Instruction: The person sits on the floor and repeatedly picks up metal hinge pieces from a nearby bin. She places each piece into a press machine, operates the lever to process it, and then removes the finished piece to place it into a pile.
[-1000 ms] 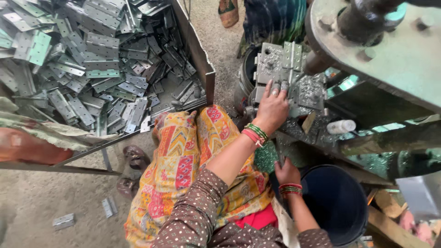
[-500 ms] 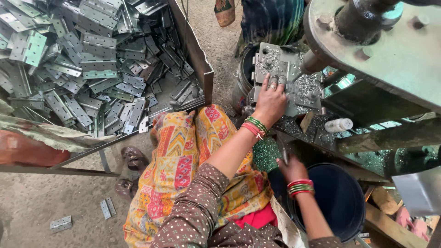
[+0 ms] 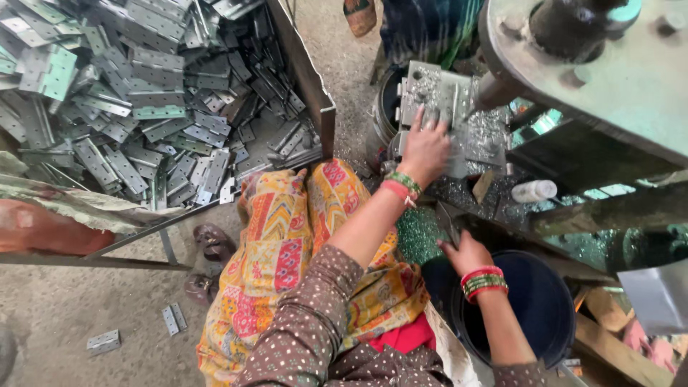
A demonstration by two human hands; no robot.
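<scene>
far left, a big heap of grey metal hinges [image 3: 136, 107] piled in a shallow tray, its rusty wall [image 3: 304, 72] running down toward the middle, held up on a thin metal frame [image 3: 143, 240]. below on the concrete floor [image 3: 64, 322], a few loose hinges [image 3: 104, 342] lying apart from the heap, and a dark sandal [image 3: 213, 241] just beside the frame leg. in the middle, a lap in bright orange and yellow patterned cloth [image 3: 287, 251], and a brown dotted sleeve [image 3: 308, 322] reaching up from the bottom edge. further right, left hand [image 3: 425, 149] with green and red bangles at the wrist, laid flat with fingers [image 3: 419, 118] spread open, pressing down on a grey metal plate [image 3: 430, 93] dusted with shavings on the machine's tabletop [image 3: 494, 197], right under a thick round steel disc [image 3: 609, 72]. lower, right hand [image 3: 466, 252], also bangled, fingers curled loosely around the end of a thin dark metal piece [image 3: 448, 222]; hard to tell how firmly gripped. under that hand, a dark blue bucket [image 3: 537, 315], with a spread of glittering green metal shavings [image 3: 419, 233] just left of it. near the right, a small white bottle [image 3: 534, 190] lying on its side on the tabletop. top centre, another person's patterned clothing [image 3: 430, 29] beside the machine.
</scene>
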